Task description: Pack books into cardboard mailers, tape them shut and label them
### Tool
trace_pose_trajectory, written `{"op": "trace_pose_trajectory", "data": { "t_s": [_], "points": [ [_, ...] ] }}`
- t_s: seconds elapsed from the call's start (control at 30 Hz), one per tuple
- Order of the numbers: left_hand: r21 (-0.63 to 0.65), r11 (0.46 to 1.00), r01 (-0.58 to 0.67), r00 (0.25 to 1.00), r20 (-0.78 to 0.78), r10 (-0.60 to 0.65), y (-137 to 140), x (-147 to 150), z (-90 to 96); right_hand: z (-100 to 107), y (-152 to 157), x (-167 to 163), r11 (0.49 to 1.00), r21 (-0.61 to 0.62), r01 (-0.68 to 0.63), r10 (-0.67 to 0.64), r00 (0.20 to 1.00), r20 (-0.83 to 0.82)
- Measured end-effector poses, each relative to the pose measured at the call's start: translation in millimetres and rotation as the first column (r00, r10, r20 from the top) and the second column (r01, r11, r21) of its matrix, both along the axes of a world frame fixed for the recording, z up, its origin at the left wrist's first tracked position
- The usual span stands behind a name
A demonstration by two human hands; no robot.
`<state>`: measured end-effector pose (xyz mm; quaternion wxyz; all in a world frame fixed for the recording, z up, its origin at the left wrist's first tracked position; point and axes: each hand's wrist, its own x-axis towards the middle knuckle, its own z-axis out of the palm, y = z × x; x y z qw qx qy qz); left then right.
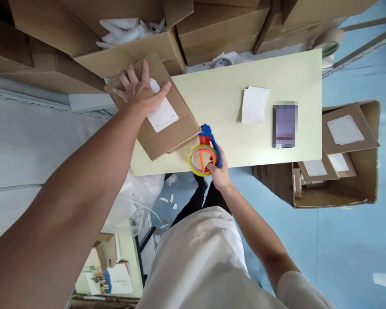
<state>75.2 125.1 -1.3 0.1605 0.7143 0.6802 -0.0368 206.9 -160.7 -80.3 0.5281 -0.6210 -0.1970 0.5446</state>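
A flat brown cardboard box [180,113] with a white label [163,115] lies tilted at the left end of the pale table. My left hand [141,91] presses on its top with the fingers spread, thumb across the label's upper corner. In my right hand [220,171] is a tape dispenser [206,139] with a blue and red body and a roll of yellow-edged tape. My fingers wrap round its frame, and its blue head touches or sits right beside the box's lower right corner.
White paper slips [254,105] and a blurred phone [284,125] lie on the table [212,92]. A large open carton [369,171] holding labelled packages stands on the floor at right. Cardboard boxes [218,34] line the back, near tape rolls [328,42].
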Motion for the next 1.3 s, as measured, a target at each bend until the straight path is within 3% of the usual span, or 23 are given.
{"op": "trace_pose_trajectory", "data": {
  "t_s": [0.13, 0.23, 0.33, 0.4, 0.5, 0.73, 0.93, 1.03, 1.1, 1.2, 1.27, 1.3],
  "points": [
    [-0.122, 0.969, -0.215, 0.975, 0.023, 0.219, -2, -35, 14.3, -7, 61, 54, 0.998, 0.025, -0.05, 0.048, 0.994, 0.099],
    [-0.105, 0.971, -0.215, 0.977, -0.01, 0.215, -26, -43, 20.0, -5, 111, 104, 0.993, 0.031, -0.113, 0.109, 0.987, 0.119],
    [-0.001, 1.0, 0.029, 0.999, 0.013, -0.029, -50, -21, 20.1, 6, 146, 139, 0.97, -0.007, -0.242, 0.242, 0.968, 0.07],
    [-0.036, 0.959, 0.281, 0.957, 0.089, -0.277, -57, 2, 17.9, 13, 153, 149, 0.958, -0.028, -0.287, 0.288, 0.956, 0.056],
    [-0.09, 0.895, 0.437, 0.895, 0.144, -0.423, -55, 28, 12.2, 19, 145, 150, 0.947, -0.027, -0.32, 0.321, 0.945, 0.061],
    [-0.057, 0.895, 0.442, 0.894, 0.114, -0.434, -53, 30, -0.6, 12, 98, 143, 0.949, 0.002, -0.314, 0.312, 0.946, 0.09],
    [-0.011, 0.89, 0.455, 0.884, 0.127, -0.451, -56, 26, -8.8, 21, 0, 122, 0.939, -0.097, -0.331, 0.343, 0.921, 0.185],
    [0.018, 0.895, 0.445, 0.884, 0.154, -0.442, -59, 24, -12.1, 28, -48, 103, 0.895, -0.153, -0.42, 0.443, 0.88, 0.172],
    [0.036, 0.901, 0.432, 0.886, 0.17, -0.431, -61, 23, -13.2, 31, -56, 94, 0.851, -0.172, -0.496, 0.523, 0.831, 0.191],
    [0.056, 0.917, 0.395, 0.897, 0.191, -0.398, -65, 23, -14.7, 33, -31, 84, 0.737, -0.169, -0.654, 0.673, 0.688, 0.272],
    [0.08, 0.928, 0.364, 0.907, 0.195, -0.373, -67, 22, -16.6, 35, -3, 76, 0.595, -0.164, -0.787, 0.783, 0.52, 0.342],
    [0.093, 0.931, 0.353, 0.91, 0.197, -0.364, -68, 21, -17.7, 37, 10, 72, 0.549, -0.166, -0.819, 0.803, 0.462, 0.376]
  ]
}}
